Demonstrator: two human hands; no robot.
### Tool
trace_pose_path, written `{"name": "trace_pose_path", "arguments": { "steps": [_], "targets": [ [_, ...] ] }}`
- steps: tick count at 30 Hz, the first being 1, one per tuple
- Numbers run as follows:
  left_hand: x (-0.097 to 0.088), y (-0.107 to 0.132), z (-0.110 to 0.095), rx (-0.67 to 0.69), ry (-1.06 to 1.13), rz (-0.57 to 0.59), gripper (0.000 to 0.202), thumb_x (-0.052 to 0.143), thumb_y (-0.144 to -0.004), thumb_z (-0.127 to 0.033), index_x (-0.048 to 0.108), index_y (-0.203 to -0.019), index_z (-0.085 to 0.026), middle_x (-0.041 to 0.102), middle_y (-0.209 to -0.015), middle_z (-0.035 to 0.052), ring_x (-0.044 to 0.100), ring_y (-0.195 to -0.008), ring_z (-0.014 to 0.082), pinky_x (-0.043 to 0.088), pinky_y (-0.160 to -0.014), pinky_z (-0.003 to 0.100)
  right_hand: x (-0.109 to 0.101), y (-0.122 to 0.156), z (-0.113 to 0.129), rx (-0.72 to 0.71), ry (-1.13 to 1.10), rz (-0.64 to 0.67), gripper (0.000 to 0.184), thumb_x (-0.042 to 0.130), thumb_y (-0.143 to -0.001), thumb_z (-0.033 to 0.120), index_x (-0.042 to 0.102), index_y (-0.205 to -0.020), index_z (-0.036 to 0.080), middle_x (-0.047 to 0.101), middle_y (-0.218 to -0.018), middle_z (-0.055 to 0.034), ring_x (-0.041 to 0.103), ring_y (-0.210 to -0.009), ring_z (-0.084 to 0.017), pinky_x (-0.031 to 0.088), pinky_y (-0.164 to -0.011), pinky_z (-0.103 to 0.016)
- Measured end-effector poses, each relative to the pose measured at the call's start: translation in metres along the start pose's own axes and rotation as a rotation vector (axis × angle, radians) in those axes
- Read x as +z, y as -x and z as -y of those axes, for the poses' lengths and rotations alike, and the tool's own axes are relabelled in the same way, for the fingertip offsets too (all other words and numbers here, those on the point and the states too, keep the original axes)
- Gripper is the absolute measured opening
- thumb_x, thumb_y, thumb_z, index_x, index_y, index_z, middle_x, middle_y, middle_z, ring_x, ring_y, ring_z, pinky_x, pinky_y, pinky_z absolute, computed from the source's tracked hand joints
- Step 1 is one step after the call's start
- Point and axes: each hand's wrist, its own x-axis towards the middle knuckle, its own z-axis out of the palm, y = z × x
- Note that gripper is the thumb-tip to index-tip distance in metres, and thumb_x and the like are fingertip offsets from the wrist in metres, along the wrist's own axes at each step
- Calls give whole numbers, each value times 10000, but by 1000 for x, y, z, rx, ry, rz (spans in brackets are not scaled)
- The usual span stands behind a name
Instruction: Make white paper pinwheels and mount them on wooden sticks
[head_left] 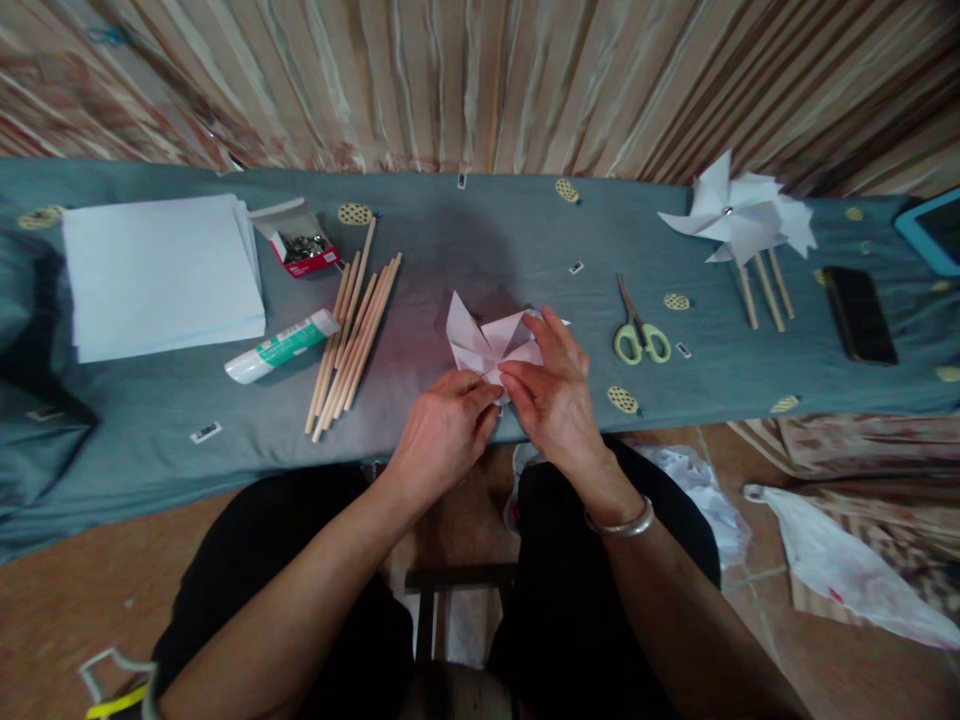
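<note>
Fingers (551, 340) of both hands are closed in narrow pinches on the folded paper (487, 345). The left hand (442, 425) has thumb and forefinger nipped together at its near edge; the right hand (559, 400) pinches close to its middle, other fingers arched over the right-hand blade, probably so the bent points do not spring open. Whether anything small is tucked between the fingertips, I cannot tell. The paper sits between the hands, at the near side of the tablecloth (517, 240), likely for an easy reach from the lap.

Well to the paper's left lies the stack of white sheets (161, 280), squared up, perhaps to stay flat. Far off to its right, toward the back, paper pinwheels (731, 215) rest with sticks pointing nearer, seemingly set aside where nothing crushes their blades. Left of the paper, wooden sticks (360, 335) lie roughly parallel, presumably to be picked up singly. Beyond them on that side is the glue tube (281, 345), its end just beside the sticks. Farther back, also left of the paper, the red box (304, 245) stands open, its shiny metal pieces within reach. Right of the paper, scissors (637, 330) point away, loops nearest the person, which should suit a quick grasp.
</note>
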Motion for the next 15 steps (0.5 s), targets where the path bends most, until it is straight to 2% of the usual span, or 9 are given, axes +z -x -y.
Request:
{"name": "trace_pose_path", "arguments": {
  "steps": [4, 8, 13, 15],
  "targets": [
    [0, 0, 0, -2, 13, 0, 211, 558, -863, -138, 715, -1003, -135, 694, -921, 107, 660, -885, 244, 554, -794, 365, -3, 0, 1, -18, 7, 11, 239, 476, -924, 188, 713, -913, 218, 458, -1476, -63, 306, -1430, -307, 362, -1083, -508],
    [-2, 1, 0, -22, 77, 5, 209, 579, -860, -153, 710, -1021, -125, 698, -937, 107, 660, -883, 232, 544, -808, 356, -10, 1, 1, -63, 12, 79, 256, 485, -870, 137, 698, -1005, 181, 397, -1515, -98, 233, -1460, -314, 342, -1091, -517],
    [-14, 0, 6, -121, 242, -69, 225, 585, -886, -280, 720, -1023, -163, 696, -928, 80, 658, -814, 179, 527, -730, 285, -18, 2, 1, -115, -4, 152, 329, 539, -761, 120, 670, -1059, 172, 365, -1532, -122, 194, -1471, -331, 306, -1100, -561],
    [-20, -1, 12, -179, 273, -116, 264, 575, -888, -321, 721, -1031, -154, 694, -922, 82, 653, -798, 176, 520, -718, 286, -18, 2, 2, -123, 4, 153, 334, 559, -735, 125, 664, -1050, 160, 369, -1525, -145, 201, -1469, -333, 292, -1109, -559]
  ]
}}
